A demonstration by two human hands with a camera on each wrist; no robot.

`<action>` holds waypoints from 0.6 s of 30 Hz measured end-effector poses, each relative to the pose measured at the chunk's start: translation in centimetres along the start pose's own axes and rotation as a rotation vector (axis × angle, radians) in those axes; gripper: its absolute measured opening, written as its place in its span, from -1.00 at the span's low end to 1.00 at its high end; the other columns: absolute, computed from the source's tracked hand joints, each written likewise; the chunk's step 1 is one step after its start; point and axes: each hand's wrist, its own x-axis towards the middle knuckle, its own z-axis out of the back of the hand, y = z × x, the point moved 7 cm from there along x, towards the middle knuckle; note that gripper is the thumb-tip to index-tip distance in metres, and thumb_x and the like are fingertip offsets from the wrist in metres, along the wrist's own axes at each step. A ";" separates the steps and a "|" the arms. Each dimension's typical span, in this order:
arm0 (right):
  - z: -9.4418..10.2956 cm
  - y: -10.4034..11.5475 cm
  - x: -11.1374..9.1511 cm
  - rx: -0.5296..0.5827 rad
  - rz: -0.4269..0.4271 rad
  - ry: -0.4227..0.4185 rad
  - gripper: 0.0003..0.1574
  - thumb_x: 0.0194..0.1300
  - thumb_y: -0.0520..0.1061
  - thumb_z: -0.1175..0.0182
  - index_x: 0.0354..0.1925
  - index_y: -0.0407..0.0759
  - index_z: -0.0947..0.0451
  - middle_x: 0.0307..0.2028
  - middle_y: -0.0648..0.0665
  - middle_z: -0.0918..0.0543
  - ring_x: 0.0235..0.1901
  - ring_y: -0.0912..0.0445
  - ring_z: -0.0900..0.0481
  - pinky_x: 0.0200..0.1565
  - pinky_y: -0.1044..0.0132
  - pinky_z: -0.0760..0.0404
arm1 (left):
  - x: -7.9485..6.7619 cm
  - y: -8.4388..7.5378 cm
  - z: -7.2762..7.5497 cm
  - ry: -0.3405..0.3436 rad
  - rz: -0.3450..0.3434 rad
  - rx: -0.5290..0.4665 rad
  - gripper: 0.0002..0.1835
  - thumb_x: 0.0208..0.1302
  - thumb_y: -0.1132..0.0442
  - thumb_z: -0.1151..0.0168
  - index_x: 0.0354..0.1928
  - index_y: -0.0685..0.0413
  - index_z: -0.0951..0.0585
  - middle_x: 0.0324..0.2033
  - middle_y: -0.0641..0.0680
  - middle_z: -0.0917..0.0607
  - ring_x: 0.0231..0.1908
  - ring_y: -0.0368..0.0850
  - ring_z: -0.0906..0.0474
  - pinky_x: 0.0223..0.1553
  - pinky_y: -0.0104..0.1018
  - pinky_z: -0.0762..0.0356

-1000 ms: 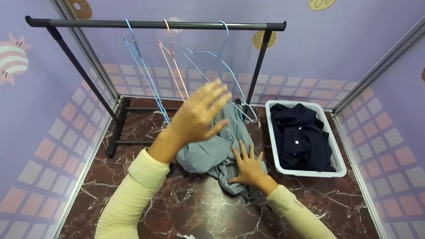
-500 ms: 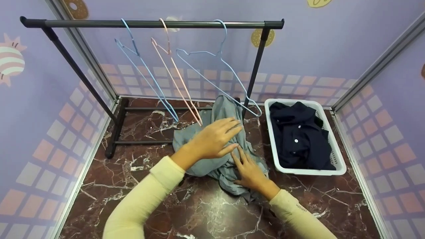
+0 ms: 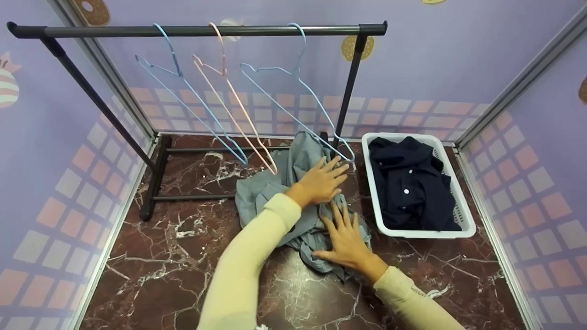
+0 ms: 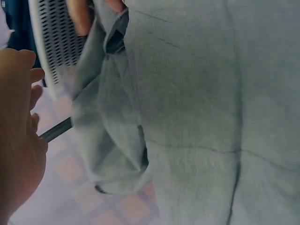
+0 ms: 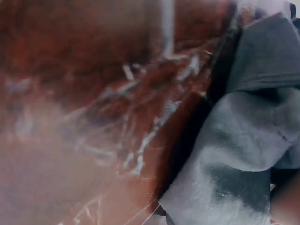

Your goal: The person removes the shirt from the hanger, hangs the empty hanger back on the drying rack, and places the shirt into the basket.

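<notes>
A crumpled grey garment (image 3: 302, 149) lies in a heap on the dark marbled floor; its kind is hidden by the folds. My left hand (image 3: 323, 181) is over its upper right part in the head view, fingers stretched out. Lower down, my right hand (image 3: 344, 236) rests on the cloth with fingers spread. The left wrist view has the grey cloth (image 4: 192, 117) filling most of the frame, with the left hand (image 4: 18, 136) at the left edge. In the right wrist view, folds of the garment (image 5: 239, 136) show beside the floor.
A black clothes rack (image 3: 192, 31) stands behind the garment. From its bar hang a blue hanger (image 3: 202, 103), a pink hanger (image 3: 240, 107) and another blue hanger (image 3: 316, 101). To the right is a white basket (image 3: 373, 201) holding a dark navy buttoned garment (image 3: 412, 183).
My left hand has come down from above the garment and moved right across it. The right hand stays on the cloth. The hangers have swung slightly.
</notes>
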 end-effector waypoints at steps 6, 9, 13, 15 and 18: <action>-0.9 -0.4 -0.5 -0.073 -0.106 0.091 0.52 -0.14 0.83 -0.19 0.48 -0.14 -0.28 0.59 -0.45 -0.01 0.43 -0.65 -0.09 0.06 -0.76 -0.28 | 0.9 0.7 -2.0 0.102 0.005 -0.007 -0.31 0.62 -0.26 0.28 0.58 -0.07 -0.28 0.64 0.01 -0.10 0.65 0.09 0.18 0.64 0.13 0.19; -1.1 -0.8 -0.6 -0.011 -0.148 0.134 0.44 0.01 0.74 -0.20 0.55 -0.10 -0.21 0.62 -0.42 0.05 0.45 -0.65 -0.04 0.10 -0.79 -0.20 | 0.3 2.0 -3.0 0.146 0.050 -0.039 -0.25 0.58 -0.33 0.31 0.60 -0.08 -0.25 0.62 0.01 -0.16 0.65 0.09 0.16 0.65 0.11 0.23; -1.4 -1.5 -0.7 0.099 -0.191 0.153 0.22 0.25 0.57 -0.15 0.60 -0.05 -0.14 0.62 -0.42 0.09 0.45 -0.68 0.03 0.14 -0.82 -0.06 | -1.0 3.7 -4.3 0.166 0.101 -0.049 -0.17 0.52 -0.42 0.33 0.60 -0.08 -0.24 0.58 0.07 -0.27 0.64 0.10 0.12 0.65 0.12 0.25; -1.4 -1.8 -0.7 0.119 -0.200 0.146 0.16 0.29 0.53 -0.14 0.60 -0.04 -0.15 0.62 -0.42 0.07 0.45 -0.68 0.03 0.15 -0.82 -0.05 | -1.7 4.3 -4.8 0.153 0.106 -0.035 -0.12 0.49 -0.46 0.32 0.59 -0.04 -0.26 0.54 0.11 -0.34 0.64 0.12 0.07 0.65 0.12 0.26; -1.3 -2.1 -0.7 0.121 -0.191 0.147 0.14 0.31 0.52 -0.14 0.60 -0.03 -0.15 0.62 -0.42 0.06 0.44 -0.66 -0.05 0.16 -0.80 -0.09 | -2.8 4.8 -5.4 0.119 0.093 0.002 -0.04 0.44 -0.52 0.32 0.53 0.06 -0.35 0.49 0.17 -0.42 0.62 0.16 0.01 0.65 0.11 0.30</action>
